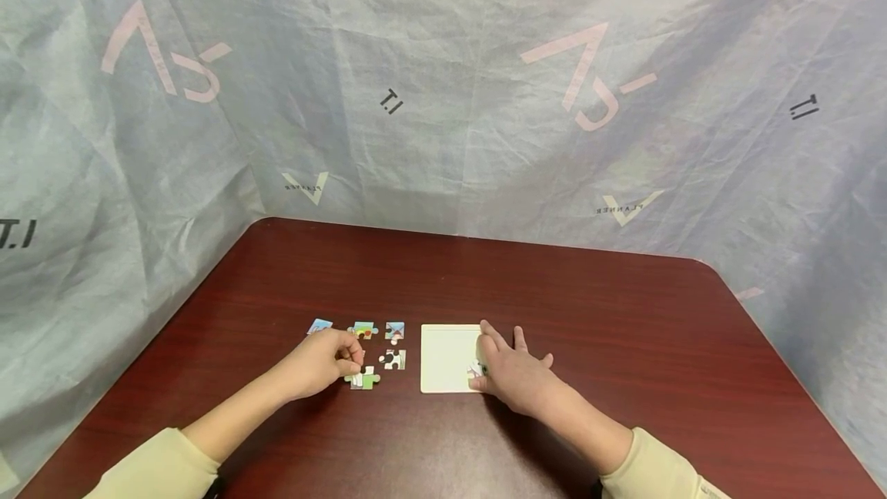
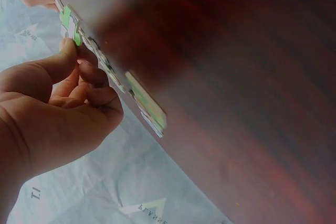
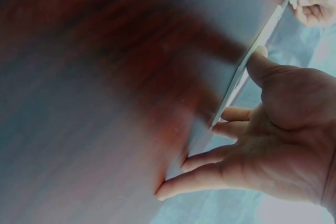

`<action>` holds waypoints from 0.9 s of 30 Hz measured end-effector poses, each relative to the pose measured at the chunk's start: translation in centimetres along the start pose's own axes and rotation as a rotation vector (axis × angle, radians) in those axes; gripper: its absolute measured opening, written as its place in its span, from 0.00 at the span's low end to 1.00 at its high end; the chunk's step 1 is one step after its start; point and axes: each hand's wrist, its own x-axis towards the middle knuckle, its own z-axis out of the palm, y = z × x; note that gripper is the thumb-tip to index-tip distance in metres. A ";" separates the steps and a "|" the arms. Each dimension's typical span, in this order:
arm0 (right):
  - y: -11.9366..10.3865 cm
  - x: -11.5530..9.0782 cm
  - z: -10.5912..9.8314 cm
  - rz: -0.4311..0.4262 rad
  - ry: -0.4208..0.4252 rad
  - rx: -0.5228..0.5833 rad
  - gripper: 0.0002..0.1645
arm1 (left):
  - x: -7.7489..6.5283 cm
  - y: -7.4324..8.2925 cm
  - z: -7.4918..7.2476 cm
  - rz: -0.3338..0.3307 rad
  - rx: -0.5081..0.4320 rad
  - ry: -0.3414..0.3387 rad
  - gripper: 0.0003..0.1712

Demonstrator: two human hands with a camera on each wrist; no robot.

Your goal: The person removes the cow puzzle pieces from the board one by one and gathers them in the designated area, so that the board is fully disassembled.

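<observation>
My left hand [image 1: 326, 363] pinches a white and green jigsaw piece [image 2: 70, 24] between thumb and forefinger, its other fingers curled in. Directly below those fingertips in the head view shows a white and green piece [image 1: 363, 382]. A square cream puzzle tray [image 1: 445, 360] lies to the right. Over its right side spreads my right hand [image 1: 516, 376], thumb at the near edge and forefinger at the far corner. In the right wrist view its outer fingers [image 3: 194, 182] reach past the tray onto the table. Partly under that hand, a puzzle piece [image 1: 474, 369] sits in the tray.
Between the left hand and the tray lie a black and white piece [image 1: 394, 360] and a blue piece [image 1: 395, 329]. Farther left are a colourful piece [image 1: 363, 329] and another blue piece [image 1: 319, 326]. The dark red table [image 1: 575, 283] meets a grey curtain [image 1: 443, 137].
</observation>
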 end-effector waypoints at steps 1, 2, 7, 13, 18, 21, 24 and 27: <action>0.0 0.0 0.0 0.000 0.000 0.003 0.29 | -0.2 0.0 -0.1 -0.002 0.008 0.002 0.10; 0.0 0.0 0.0 0.000 -0.002 0.005 0.29 | -0.3 -0.1 -0.2 -0.006 0.018 0.004 0.10; 0.0 0.0 -0.1 0.002 -0.008 0.007 0.30 | -0.9 -0.2 -0.4 -0.042 0.083 0.025 0.11; -0.1 0.0 -0.1 0.002 -0.011 0.006 0.30 | -1.4 -0.3 -0.6 -0.067 0.123 0.033 0.12; 0.0 0.0 -0.1 0.001 -0.010 0.014 0.29 | -1.6 -0.4 -0.8 -0.054 0.123 0.022 0.11; 0.0 -0.1 -0.2 -0.002 -0.010 0.017 0.29 | -1.7 -0.6 -0.8 -0.033 0.128 0.022 0.11; -0.1 -0.1 -0.2 -0.003 -0.012 0.014 0.29 | -1.7 -0.7 -0.8 -0.010 0.126 0.026 0.11; -0.1 -0.1 -0.3 -0.004 -0.008 0.007 0.29 | -1.7 -0.7 -0.8 -0.007 0.119 0.029 0.12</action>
